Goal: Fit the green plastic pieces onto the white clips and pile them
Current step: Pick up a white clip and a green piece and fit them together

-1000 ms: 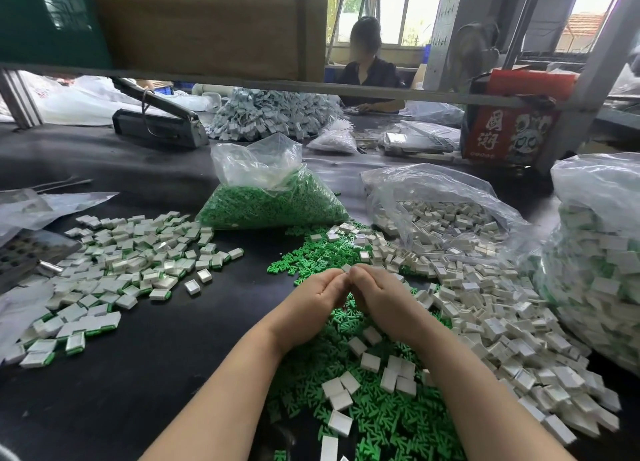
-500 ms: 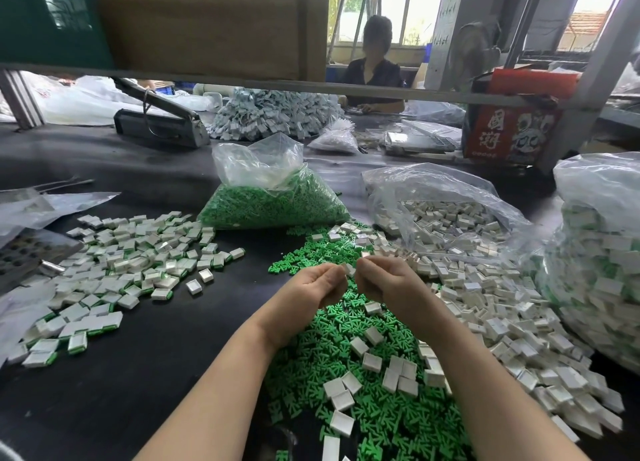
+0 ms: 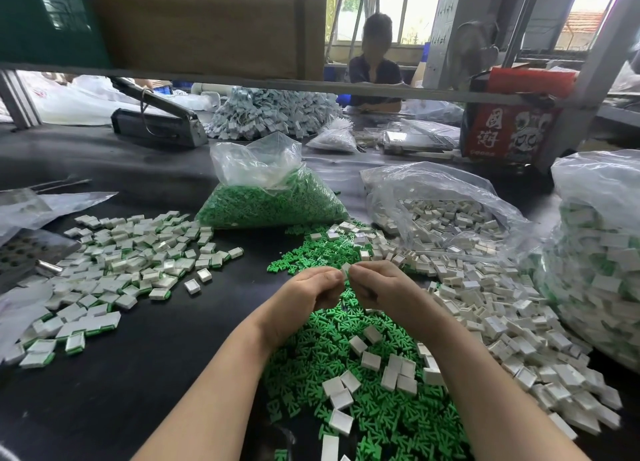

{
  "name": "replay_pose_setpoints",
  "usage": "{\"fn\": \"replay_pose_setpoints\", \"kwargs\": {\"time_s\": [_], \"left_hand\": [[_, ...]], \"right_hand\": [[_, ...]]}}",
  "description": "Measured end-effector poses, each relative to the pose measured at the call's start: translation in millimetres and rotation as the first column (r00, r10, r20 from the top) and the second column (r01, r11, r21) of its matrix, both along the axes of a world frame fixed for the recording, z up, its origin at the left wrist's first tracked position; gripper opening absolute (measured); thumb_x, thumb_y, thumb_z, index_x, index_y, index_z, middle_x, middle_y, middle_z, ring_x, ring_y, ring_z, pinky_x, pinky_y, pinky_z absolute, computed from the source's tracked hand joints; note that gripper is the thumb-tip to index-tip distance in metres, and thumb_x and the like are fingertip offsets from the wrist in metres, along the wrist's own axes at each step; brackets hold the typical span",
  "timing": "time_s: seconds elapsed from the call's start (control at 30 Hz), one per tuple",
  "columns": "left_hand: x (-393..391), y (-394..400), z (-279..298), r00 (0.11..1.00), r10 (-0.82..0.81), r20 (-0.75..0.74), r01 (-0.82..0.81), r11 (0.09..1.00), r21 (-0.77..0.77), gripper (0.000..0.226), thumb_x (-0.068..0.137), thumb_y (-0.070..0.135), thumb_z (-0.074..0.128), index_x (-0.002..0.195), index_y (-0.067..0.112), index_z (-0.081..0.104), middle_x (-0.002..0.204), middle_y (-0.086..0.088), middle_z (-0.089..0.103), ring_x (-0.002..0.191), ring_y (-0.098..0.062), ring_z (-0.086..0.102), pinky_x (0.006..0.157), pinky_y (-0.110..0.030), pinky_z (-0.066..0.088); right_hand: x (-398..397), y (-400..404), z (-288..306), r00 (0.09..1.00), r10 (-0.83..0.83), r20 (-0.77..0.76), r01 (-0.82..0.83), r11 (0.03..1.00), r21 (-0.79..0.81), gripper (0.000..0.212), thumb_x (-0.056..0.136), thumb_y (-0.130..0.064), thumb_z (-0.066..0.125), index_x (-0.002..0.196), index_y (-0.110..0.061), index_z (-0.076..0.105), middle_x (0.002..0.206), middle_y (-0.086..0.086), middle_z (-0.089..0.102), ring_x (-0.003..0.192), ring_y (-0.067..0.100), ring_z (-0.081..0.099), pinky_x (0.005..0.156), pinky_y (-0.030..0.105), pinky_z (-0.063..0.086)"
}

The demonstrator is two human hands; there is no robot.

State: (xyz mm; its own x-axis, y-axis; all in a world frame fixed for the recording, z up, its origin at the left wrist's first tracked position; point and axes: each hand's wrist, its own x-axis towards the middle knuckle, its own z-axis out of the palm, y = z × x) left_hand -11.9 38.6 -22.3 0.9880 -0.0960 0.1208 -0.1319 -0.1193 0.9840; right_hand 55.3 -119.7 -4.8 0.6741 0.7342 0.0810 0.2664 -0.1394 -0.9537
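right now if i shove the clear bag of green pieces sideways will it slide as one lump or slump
The bag of green pieces would probably slump: its film is thin and crumpled, and the loose fill has settled into a low mound. The top looks loosely gathered, not sealed, so pieces may spill. It likely drags on the black table rather than rolling or tipping.

finished pile lies left, loose clips right, bagged pieces behind.

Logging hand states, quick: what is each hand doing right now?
Left hand: fingers curled, pinching the white clip.
Right hand: fingers curled, pinching the same white clip from the other side.
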Motion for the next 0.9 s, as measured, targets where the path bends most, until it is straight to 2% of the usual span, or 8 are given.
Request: {"fn": "replay_pose_setpoints", "kwargs": {"time_s": [0.17, 0.3, 0.37, 0.47, 0.57, 0.67, 0.8, 0.9], "left_hand": [[1.8, 2.7, -1.4, 0.999, -0.039, -0.027, 0.04, 0.997, 0.059, 0.029, 0.094, 0.031, 0.041, 0.067, 0.019, 0.04, 0.06, 0.011, 0.036, 0.056, -0.007, 0.03, 0.055, -0.014, 0.031], [2.9, 4.4, -4.5, 0.998, -0.02, -0.058, 0.026, 0.994, 0.11, 0.028, 0.092, 0.035, 0.042, 0.069, 0.02, 0.043, 0.061, 0.013, 0.039, 0.058, -0.006, 0.034, 0.061, -0.02, 0.033], [3.3, 5.5, -5.6, 0.998, 0.009, -0.058, -0.001, 0.991, 0.133, 0.028, 0.092, 0.036, 0.042, 0.069, 0.021, 0.045, 0.061, 0.014, 0.04, 0.059, -0.007, 0.035, 0.063, -0.024, 0.032], [3.7, 5.3, -6.0, 0.997, 0.055, -0.044, -0.047, 0.984, 0.171, 0.028, 0.091, 0.038, 0.042, 0.069, 0.022, 0.046, 0.06, 0.015, 0.041, 0.06, -0.008, 0.035, 0.065, -0.027, 0.032], [3.7, 2.2, -5.0, 0.996, 0.089, -0.013, -0.084, 0.974, 0.21, 0.03, 0.093, 0.038, 0.042, 0.067, 0.025, 0.048, 0.058, 0.018, 0.043, 0.058, -0.005, 0.037, 0.06, -0.022, 0.033], [5.5, 0.7, -6.6, 0.99, 0.133, 0.04, -0.139, 0.945, 0.296, 0.036, 0.103, 0.027, 0.041, 0.068, 0.026, 0.048, 0.06, 0.016, 0.045, 0.057, -0.003, 0.038, 0.059, -0.023, 0.033], [4.8, 1.5, -5.1, 0.988, 0.131, 0.079, -0.15, 0.924, 0.35, 0.038, 0.105, 0.022, 0.039, 0.068, 0.029, 0.049, 0.055, 0.025, 0.051, 0.055, 0.004, 0.042, 0.057, -0.015, 0.033], [3.6, 0.4, -2.7, 0.991, 0.12, 0.059, -0.132, 0.941, 0.31, 0.032, 0.101, 0.03, 0.04, 0.069, 0.025, 0.046, 0.059, 0.018, 0.044, 0.058, -0.005, 0.037, 0.059, -0.024, 0.032]], "right_hand": [[0.7, -2.7, 0.5, 0.998, 0.045, -0.045, -0.046, 0.999, -0.026, 0.042, 0.104, -0.012, 0.04, 0.062, -0.015, 0.039, 0.055, -0.007, 0.034, 0.048, 0.006, 0.029, 0.05, 0.018, 0.028], [1.0, -8.8, 0.7, 0.995, 0.084, -0.044, -0.089, 0.989, -0.119, 0.04, 0.104, -0.023, 0.044, 0.065, -0.014, 0.052, 0.056, -0.006, 0.041, 0.05, 0.009, 0.033, 0.05, 0.018, 0.029], [0.3, -8.6, 0.3, 0.999, 0.046, -0.029, -0.05, 0.987, -0.152, 0.039, 0.103, -0.026, 0.045, 0.07, -0.014, 0.059, 0.054, -0.004, 0.042, 0.049, 0.01, 0.033, 0.049, 0.02, 0.027], [-1.2, -5.1, 2.3, 1.0, -0.015, 0.004, 0.016, 0.989, -0.147, 0.032, 0.102, -0.024, 0.047, 0.077, -0.011, 0.062, 0.049, -0.012, 0.047, 0.045, 0.003, 0.038, 0.047, 0.014, 0.032], [-4.3, 0.5, 2.7, 0.996, -0.065, 0.062, 0.075, 0.983, -0.167, 0.035, 0.103, -0.026, 0.046, 0.076, -0.01, 0.06, 0.05, -0.011, 0.046, 0.045, 0.004, 0.037, 0.048, 0.018, 0.032], [-7.1, 6.2, 0.7, 0.984, -0.105, 0.144, 0.132, 0.972, -0.193, 0.037, 0.104, -0.027, 0.042, 0.072, -0.014, 0.055, 0.052, -0.008, 0.046, 0.046, 0.007, 0.038, 0.052, 0.027, 0.033], [-7.9, 9.9, -1.1, 0.934, -0.107, 0.342, 0.196, 0.952, -0.236, 0.038, 0.105, -0.028, 0.038, 0.071, -0.018, 0.05, 0.063, -0.003, 0.05, 0.057, 0.012, 0.042, 0.06, 0.035, 0.035], [-6.4, 9.2, -2.3, 0.915, -0.109, 0.388, 0.205, 0.955, -0.214, 0.035, 0.104, -0.026, 0.04, 0.071, -0.02, 0.049, 0.064, -0.005, 0.049, 0.057, 0.01, 0.042, 0.059, 0.033, 0.035]]}}
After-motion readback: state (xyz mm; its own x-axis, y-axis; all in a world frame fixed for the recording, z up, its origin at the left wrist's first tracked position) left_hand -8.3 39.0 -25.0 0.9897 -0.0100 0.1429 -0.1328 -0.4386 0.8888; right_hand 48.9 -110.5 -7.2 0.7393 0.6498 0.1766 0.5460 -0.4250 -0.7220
